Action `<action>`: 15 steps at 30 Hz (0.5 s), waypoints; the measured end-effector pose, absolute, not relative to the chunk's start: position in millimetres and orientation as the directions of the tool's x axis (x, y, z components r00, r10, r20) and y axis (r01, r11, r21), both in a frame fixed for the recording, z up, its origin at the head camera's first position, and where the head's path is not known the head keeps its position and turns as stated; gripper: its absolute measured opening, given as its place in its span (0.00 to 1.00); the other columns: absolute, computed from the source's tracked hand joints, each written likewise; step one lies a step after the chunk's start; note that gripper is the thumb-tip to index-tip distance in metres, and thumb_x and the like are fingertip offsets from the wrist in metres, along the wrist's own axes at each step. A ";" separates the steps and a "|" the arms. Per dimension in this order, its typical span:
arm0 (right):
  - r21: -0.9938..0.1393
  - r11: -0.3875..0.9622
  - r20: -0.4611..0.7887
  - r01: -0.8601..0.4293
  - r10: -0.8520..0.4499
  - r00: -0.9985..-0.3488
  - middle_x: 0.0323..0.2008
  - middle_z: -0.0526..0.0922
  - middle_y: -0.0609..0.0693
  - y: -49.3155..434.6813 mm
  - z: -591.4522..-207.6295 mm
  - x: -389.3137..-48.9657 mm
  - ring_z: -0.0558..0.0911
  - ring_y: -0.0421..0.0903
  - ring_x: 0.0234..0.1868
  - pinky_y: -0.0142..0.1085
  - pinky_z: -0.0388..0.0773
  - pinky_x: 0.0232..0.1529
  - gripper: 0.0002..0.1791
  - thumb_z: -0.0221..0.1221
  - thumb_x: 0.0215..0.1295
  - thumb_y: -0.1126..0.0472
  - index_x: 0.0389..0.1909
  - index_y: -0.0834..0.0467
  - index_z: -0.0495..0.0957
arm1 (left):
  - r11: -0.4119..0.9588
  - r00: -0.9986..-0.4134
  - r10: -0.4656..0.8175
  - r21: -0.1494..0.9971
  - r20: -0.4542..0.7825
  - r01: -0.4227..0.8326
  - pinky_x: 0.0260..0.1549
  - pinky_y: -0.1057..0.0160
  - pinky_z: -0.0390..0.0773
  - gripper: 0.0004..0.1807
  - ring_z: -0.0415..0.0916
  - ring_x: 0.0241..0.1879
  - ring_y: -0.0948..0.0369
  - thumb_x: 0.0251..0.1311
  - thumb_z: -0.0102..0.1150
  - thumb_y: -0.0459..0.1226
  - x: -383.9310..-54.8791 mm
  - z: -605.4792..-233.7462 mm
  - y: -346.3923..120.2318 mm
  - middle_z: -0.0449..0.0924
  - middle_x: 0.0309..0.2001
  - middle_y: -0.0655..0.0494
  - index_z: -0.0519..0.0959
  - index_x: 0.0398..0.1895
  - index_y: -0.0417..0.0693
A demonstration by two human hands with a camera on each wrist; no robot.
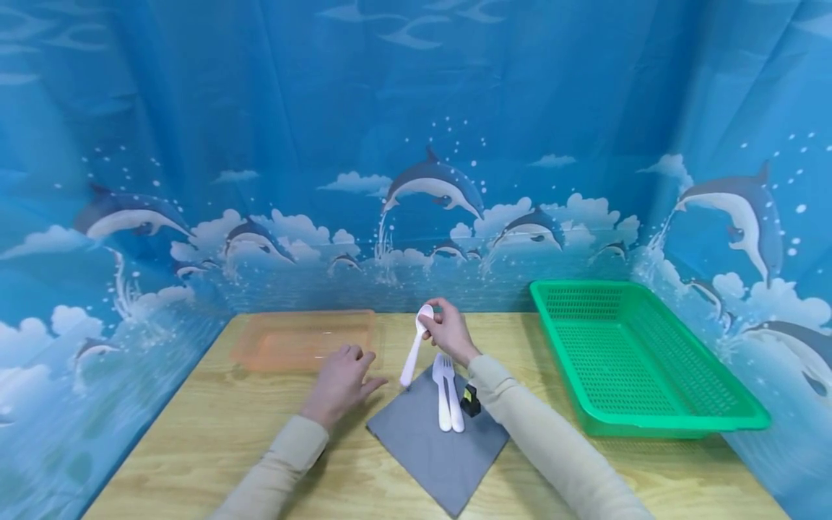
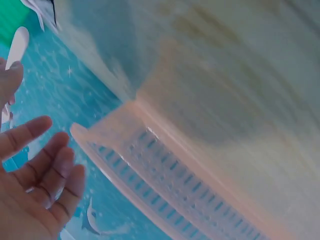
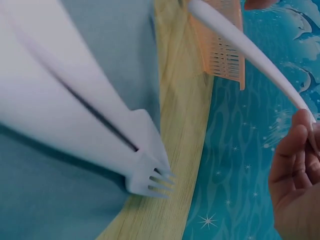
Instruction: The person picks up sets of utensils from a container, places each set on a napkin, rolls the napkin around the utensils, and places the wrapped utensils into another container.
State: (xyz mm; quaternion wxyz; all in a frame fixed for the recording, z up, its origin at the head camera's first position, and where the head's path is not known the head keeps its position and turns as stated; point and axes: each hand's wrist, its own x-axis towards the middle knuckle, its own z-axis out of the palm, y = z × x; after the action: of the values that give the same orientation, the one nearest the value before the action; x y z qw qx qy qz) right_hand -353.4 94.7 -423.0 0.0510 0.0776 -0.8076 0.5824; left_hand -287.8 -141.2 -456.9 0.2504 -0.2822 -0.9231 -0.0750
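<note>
In the head view my right hand pinches a white plastic spoon by its bowl end, the handle slanting down toward the left. A grey cloth napkin lies below it, turned cornerwise. On the napkin a white plastic fork rests against a white plastic knife; the fork's tines show large in the right wrist view. My left hand holds nothing, its fingers relaxed and apart in the left wrist view, beside an orange slotted basket.
A large green basket stands at the right of the wooden table. A small black device sits by the right wrist. Blue dolphin-print curtain hangs behind and along both sides.
</note>
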 end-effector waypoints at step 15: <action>-0.890 0.441 0.026 -0.114 -0.200 -0.979 0.21 0.82 0.51 106.5 -431.5 -345.2 0.82 0.66 0.32 0.51 0.80 0.25 0.18 0.55 0.73 0.53 0.57 0.57 0.78 | 0.683 -0.716 0.665 0.214 0.215 0.699 0.22 0.72 0.69 0.23 0.67 0.23 0.70 0.49 0.71 0.58 -276.9 -457.4 -110.4 0.79 0.27 0.60 0.82 0.34 0.50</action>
State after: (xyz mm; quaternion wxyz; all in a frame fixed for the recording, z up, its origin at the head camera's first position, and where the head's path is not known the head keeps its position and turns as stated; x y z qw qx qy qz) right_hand -345.2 106.5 -431.5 -0.0416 0.0926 -0.8478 0.5206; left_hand -276.9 -110.4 -457.4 0.0599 -0.3723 -0.9153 -0.1411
